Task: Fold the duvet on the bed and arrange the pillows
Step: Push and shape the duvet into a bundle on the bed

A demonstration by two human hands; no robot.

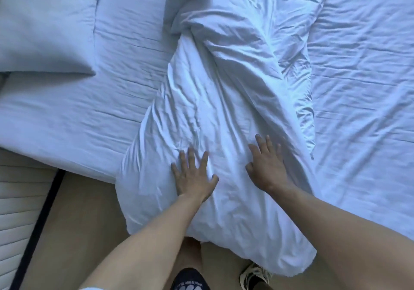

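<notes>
The duvet (224, 110), bunched in a long ridge across the bed (67, 121) with its near end overhanging, is pressed by both flat, spread hands, left (192, 177) and right (266, 166), nothing being gripped; soft, light and floppy, it is probably best taken by its corners.

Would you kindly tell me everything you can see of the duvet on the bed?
The duvet is white, soft-looking and heavily creased, gathered into a long rumpled strip running from the far side of the bed to the near edge, where its end hangs over toward the floor. It lies on the sheet, right of the pillow. The left hand and right hand press flat on it, fingers spread.
</notes>
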